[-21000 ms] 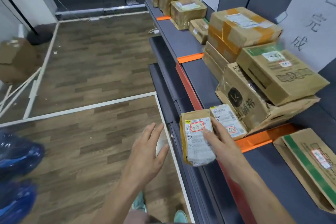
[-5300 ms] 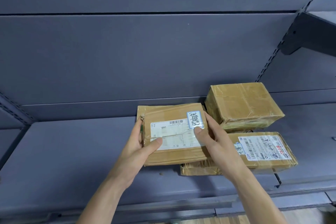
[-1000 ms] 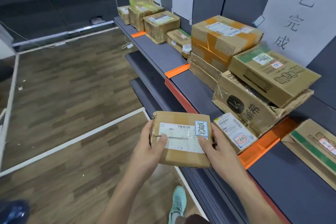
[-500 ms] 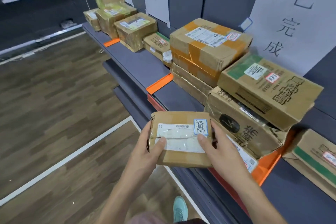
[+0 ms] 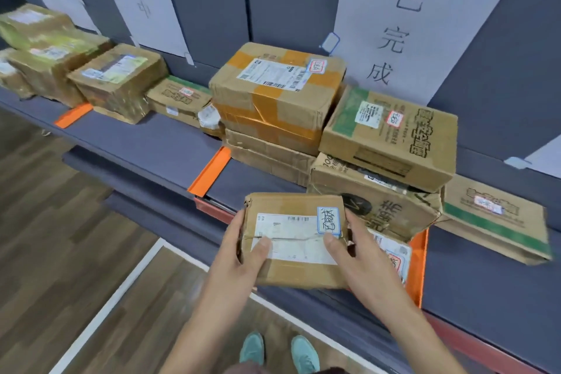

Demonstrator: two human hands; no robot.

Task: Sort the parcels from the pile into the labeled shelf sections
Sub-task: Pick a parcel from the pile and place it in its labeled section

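**WHILE STILL IN TRANSIT: ONE SMALL PARCEL, NOT YET SHELVED**

Item: small brown cardboard parcel with white shipping label and blue-bordered handwritten sticker [image 5: 296, 240]. Held in the air just over the front edge of the long grey metal shelf [image 5: 145, 143], between an orange divider strip [image 5: 209, 174] and a second orange strip [image 5: 417, 267].

Hands: both gripping the parcel. Left hand [image 5: 243, 255] curled round the left edge, thumb on the label. Right hand [image 5: 355, 255] curled round the right edge, thumb just below the sticker.

Changed: lifted some seconds ago from a small pile on a bare grey shelf, then carried here. Within the last second, brought square to the section under the white paper sign with three handwritten characters [image 5: 391, 24]. Same two-handed grip throughout.

Neighbours: orange-taped cardboard box [image 5: 273, 94] and green-striped carton [image 5: 391, 136], both with red-bordered stickers.

Meaning for the task: pick-up done, placing still outstanding. Probably now checking sticker against sign. Blue border unlike the red ones here, so possibly bound for another section. Sticker writing too small to read with confidence.
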